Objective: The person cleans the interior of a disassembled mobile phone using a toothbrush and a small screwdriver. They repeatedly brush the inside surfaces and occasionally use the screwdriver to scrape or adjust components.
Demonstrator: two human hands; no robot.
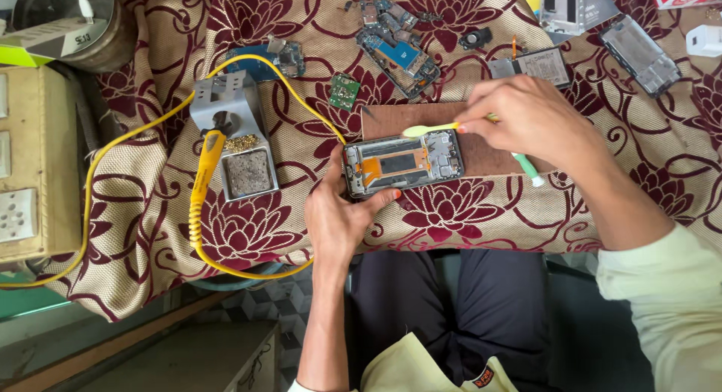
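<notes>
An opened phone frame [403, 163] with its orange flex and inner parts showing lies on a brown wooden board [481, 153] at the table's near edge. My left hand [340, 211] grips the phone's left end, thumb and fingers on its sides. My right hand [526, 117] is closed on a small brush [429, 129] with a yellow-green head and a pale green handle end sticking out below the hand. The brush head rests just above the phone's top edge.
A soldering iron [204, 170] with a yellow cord sits in its grey stand [239, 132] to the left. Circuit boards [397, 47], a small green board [344, 91], a battery-like part [538, 65] and another phone frame [639, 53] lie farther back on the flowered cloth. A beige socket box [30, 166] stands far left.
</notes>
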